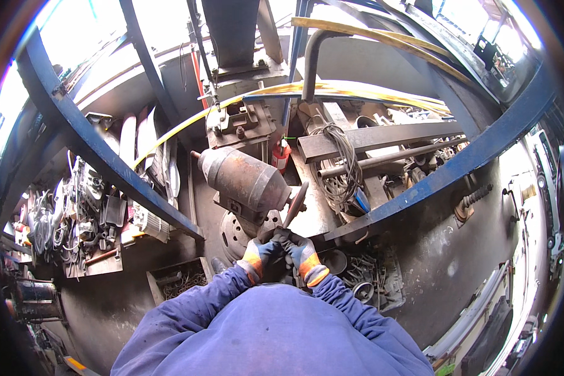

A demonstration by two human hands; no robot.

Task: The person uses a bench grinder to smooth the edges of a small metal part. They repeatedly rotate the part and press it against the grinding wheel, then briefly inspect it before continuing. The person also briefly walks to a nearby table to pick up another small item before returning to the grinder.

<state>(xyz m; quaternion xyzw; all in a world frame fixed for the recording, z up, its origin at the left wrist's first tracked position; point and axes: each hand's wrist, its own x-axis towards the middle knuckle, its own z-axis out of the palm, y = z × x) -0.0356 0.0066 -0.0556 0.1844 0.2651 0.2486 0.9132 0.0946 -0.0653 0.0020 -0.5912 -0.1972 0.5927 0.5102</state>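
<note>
1. Left hand [267,252] and right hand [300,248], both gloved, meet in front of the body, fingers curled in; too small and dark between them to tell what, if anything, is gripped.
2. Rusty motor-like machine [244,178]: just ahead, slightly left. Long axis slants upper left to lower right.
3. Its lower-right end, with curved dark guard [297,203], points toward the hands; right hand looks nearer.
4. Perforated round base [231,235] just beyond left hand.
5. Around: scrap box [155,287] left, parts tray [394,283] right.
6. Blue beam [429,188] bounds the right side.
</note>
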